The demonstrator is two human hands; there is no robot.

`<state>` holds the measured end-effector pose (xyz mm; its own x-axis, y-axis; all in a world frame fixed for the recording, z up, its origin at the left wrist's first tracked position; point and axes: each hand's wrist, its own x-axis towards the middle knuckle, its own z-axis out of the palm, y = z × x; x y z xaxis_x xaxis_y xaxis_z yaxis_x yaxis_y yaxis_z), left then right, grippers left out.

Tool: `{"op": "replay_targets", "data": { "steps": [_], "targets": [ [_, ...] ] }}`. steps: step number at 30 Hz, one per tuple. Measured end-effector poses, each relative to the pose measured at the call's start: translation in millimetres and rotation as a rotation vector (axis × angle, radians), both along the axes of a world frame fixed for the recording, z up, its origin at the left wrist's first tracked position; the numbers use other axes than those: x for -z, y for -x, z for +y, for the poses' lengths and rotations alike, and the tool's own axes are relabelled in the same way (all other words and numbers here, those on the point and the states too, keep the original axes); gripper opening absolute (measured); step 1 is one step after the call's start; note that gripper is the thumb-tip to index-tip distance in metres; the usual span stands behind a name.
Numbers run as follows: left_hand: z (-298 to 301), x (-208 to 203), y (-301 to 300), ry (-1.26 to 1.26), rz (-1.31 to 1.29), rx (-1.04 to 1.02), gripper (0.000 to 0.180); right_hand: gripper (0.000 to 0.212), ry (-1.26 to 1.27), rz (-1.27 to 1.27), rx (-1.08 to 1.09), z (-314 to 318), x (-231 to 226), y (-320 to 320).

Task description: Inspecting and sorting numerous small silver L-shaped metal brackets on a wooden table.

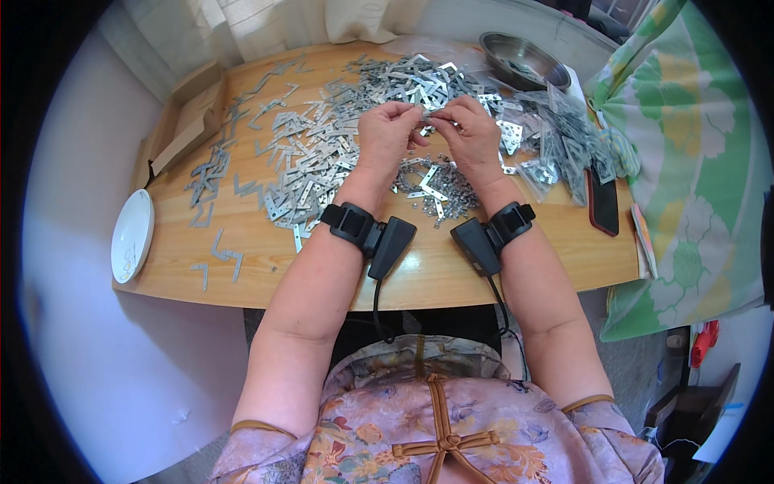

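Note:
My left hand [387,135] and my right hand [469,135] meet above the middle of the table, fingertips pinched close together. Something small and greyish sits between them, too small and too covered by fingers to name. Behind and to the left of them spreads a big heap of flat metal corner brackets [310,165], L-shaped with holes. Under my wrists lies a scatter of small metal screws [458,194], with a few brackets on top. Just right of my right hand are clear plastic bags [564,141] packed with grey metal pieces.
A steel bowl [524,60] stands at the back right, with metal pieces inside. A phone [603,203] lies near the right edge, beside a green patterned cloth [685,161]. At left are a cardboard tray [189,117], loose brackets [211,173] and a white plate [133,235].

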<state>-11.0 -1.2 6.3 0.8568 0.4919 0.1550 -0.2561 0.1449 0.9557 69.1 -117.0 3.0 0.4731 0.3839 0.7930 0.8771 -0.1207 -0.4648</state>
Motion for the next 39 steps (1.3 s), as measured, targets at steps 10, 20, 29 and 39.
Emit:
{"op": "replay_targets", "data": {
  "steps": [10,20,29,39],
  "targets": [
    [1.1,0.8,-1.5,-0.038,0.006,0.003,0.019,0.011,0.016,-0.011,-0.018,-2.1,-1.3,-1.3],
    [-1.1,1.2,-1.8,0.0,-0.003,0.02,0.018,0.013,0.012,0.068,-0.092,-2.8,2.2,-6.7],
    [1.6,2.6,-2.5,-0.006,-0.004,0.022,0.019,0.01,0.041,0.142,-0.146,-2.8,2.7,-7.9],
    [0.5,3.5,-3.9,0.017,-0.033,-0.004,0.016,0.012,0.055,0.098,-0.124,-3.2,1.6,-8.5]
  ]
}}
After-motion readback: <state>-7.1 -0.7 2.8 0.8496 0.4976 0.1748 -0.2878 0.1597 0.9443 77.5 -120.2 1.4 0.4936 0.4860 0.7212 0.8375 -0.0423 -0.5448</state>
